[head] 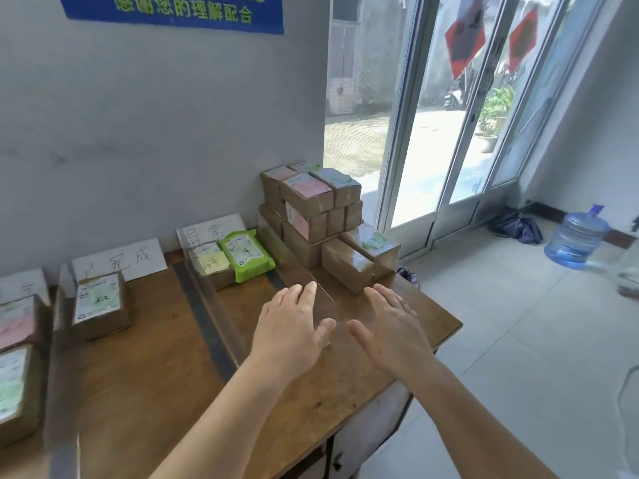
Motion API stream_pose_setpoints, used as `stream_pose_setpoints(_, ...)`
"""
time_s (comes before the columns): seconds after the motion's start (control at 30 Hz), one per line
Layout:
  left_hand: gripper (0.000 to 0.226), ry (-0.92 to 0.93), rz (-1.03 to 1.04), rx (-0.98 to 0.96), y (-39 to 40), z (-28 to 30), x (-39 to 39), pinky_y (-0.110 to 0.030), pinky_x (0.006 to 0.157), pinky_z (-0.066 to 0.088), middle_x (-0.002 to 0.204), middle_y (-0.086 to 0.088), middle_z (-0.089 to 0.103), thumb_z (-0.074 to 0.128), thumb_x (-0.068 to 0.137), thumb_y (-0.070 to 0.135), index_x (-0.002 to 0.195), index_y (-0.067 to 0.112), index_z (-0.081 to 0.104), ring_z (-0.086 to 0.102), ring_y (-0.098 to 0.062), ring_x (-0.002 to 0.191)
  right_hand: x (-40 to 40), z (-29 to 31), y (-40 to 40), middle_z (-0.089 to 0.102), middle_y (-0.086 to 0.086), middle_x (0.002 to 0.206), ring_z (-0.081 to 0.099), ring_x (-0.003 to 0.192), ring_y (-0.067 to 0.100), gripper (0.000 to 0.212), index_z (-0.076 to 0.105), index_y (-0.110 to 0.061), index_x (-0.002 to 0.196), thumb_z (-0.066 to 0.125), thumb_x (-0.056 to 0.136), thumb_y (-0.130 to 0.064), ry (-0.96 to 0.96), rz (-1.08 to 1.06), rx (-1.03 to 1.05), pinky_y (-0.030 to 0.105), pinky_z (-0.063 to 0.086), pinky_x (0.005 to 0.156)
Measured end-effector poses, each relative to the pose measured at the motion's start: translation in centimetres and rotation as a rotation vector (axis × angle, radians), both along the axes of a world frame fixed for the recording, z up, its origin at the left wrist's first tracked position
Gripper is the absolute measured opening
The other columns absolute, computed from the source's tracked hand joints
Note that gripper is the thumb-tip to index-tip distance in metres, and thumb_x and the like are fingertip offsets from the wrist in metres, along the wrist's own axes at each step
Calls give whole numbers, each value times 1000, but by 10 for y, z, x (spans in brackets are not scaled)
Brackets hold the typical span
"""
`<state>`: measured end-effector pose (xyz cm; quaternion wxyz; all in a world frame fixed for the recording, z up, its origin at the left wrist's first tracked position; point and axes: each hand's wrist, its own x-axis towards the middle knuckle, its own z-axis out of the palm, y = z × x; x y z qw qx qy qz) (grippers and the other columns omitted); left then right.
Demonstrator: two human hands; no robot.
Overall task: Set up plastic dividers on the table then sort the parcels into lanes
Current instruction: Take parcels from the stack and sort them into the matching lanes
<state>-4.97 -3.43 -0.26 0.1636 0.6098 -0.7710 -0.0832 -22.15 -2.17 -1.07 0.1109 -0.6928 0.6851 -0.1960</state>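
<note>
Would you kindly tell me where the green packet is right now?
In the head view the green packet lies far-centre on the table, between a yellow-noted parcel and the clear divider.

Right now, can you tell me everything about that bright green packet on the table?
The green packet is a soft, shiny plastic pouch, flat and rectangular, with a white printed label and dark handwriting on top. It lies tilted, leaning on a brown cardboard parcel to its left, near the wall in front of a white paper sign. No hand touches it.
</note>
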Motion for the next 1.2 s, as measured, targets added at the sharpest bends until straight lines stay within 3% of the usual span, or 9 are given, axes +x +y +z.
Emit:
stream_pose_setpoints(0.43, 73, 140, -61, 174, -121, -14, -71, -39, 111, 27, 152, -2, 30, 46, 93, 52, 151, 19, 18, 25, -24, 139, -47, -19, -111, 24, -2, 157, 18, 144, 16, 68, 24, -22, 149, 49, 93, -50, -68, -130, 118, 38, 21, 117)
stream_pose_setpoints(0.73, 71, 162, 152, 308, -183, -43, -133, -39, 106, 31, 150, -6, 29, 46, 93, 52, 151, 22, 19, 31, -29, 134, -100, -46, -192, 32, -3, 151, 31, 136, 20, 65, 31, -20, 146, 54, 90, -43, -115, -25, 160, 36, 32, 109)
stream_pose_setpoints(1.0, 66, 170, 421, 333, -223, -82, -178, -40, 111, 25, 160, 1, 0, 45, 94, 49, 151, 32, 17, 12, -27, 143, -144, -67, -260, 10, 0, 160, 5, 146, 20, 65, 22, -26, 150, 48, 93, -43, 6, 206, 217, 38, 11, 117)
stream_pose_setpoints(1.2, 64, 114, 528, 305, -222, -99, -185, -41, 108, 28, 161, -2, -1, 41, 95, 52, 150, 32, 18, 18, -28, 142, -152, -76, -276, 8, -7, 160, -6, 146, 18, 55, 24, -34, 147, 42, 95, -39, 120, 398, 256, 45, 4, 117)
